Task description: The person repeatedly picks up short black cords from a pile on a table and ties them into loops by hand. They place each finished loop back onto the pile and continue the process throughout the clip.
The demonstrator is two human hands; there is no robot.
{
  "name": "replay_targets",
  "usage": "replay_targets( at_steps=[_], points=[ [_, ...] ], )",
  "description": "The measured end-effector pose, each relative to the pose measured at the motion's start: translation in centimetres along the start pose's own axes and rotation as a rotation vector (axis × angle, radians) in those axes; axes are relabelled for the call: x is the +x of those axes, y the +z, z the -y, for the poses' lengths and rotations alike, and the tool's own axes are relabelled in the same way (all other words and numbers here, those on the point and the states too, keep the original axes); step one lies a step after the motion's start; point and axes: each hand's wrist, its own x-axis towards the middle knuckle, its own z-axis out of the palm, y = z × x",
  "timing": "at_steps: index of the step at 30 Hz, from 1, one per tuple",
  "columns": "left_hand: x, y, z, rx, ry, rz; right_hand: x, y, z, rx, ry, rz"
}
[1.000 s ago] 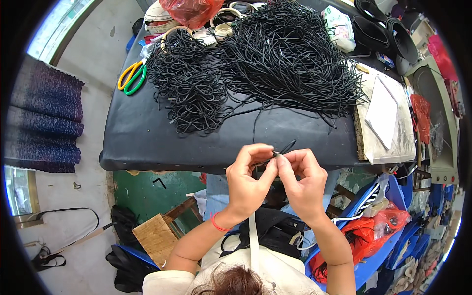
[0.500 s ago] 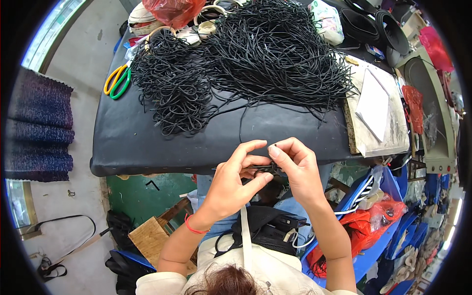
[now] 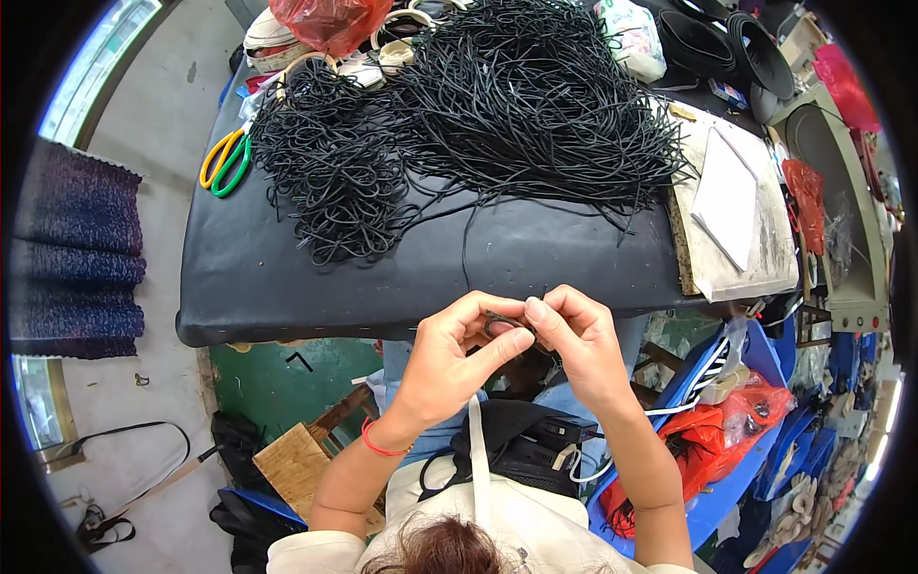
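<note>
My left hand and my right hand meet in front of the near edge of the black table. Together they pinch a short black cord, bent into a small loop between the fingertips. Most of the cord is hidden by my fingers. A red band sits on my left wrist. Beyond my hands a large pile of straight black cords covers the table's far middle, and a smaller heap of looped black cords lies to its left.
Yellow and green scissors lie at the table's left edge. A red plastic bag sits at the back. A worn board with a white sheet lies to the right. Blue crates and red bags crowd the floor at the right.
My hands have stayed together on the cord, the fingers shifting slightly around it. The camera view has tilted a little, so the table appears lower and closer.
</note>
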Motion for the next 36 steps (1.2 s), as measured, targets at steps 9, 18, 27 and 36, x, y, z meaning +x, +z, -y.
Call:
replay_targets(
  at_steps=[9,18,27,36],
  points=[
    [-0.4,1.1,0.3,0.032,-0.046,-0.048,-0.1,0.8,0.0,-0.161,-0.193,-0.19],
    [-1.2,1.6,0.8,0.082,-0.015,0.036,0.2,0.8,0.4,-0.13,-0.164,-0.246],
    [0.0,0.4,0.4,-0.047,-0.063,0.092,1.3,-0.5,0.6,-0.133,-0.115,-0.232],
    [1.3,0.1,0.4,-0.005,0.002,0.014,-0.3,-1.3,0.6,-0.042,0.007,-0.066]
  ],
)
